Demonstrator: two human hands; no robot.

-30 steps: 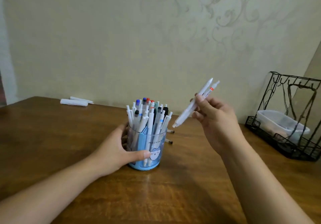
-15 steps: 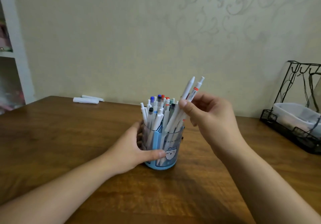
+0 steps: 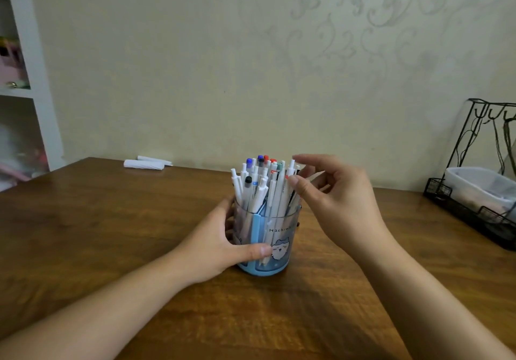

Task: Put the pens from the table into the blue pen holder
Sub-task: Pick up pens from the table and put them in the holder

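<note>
The blue pen holder (image 3: pixel 268 236) stands on the surface (image 3: pixel 111 248) at the centre of the frame, crowded with upright pens (image 3: pixel 265 189). The left hand (image 3: pixel 217 245) is wrapped around its side and steadies it. The right hand (image 3: pixel 332 197) is beside the pen tops with the fingers spread and nothing in them, so the step looks like letting go after an insertion. Next the right hand must find any remaining pen; something dark lies just behind the holder, too hidden to name.

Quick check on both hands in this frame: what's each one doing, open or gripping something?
Left hand: closed around the blue pen holder, steadying it on the table.
Right hand: open, fingers spread beside the pens in the holder, gripping nothing.
</note>
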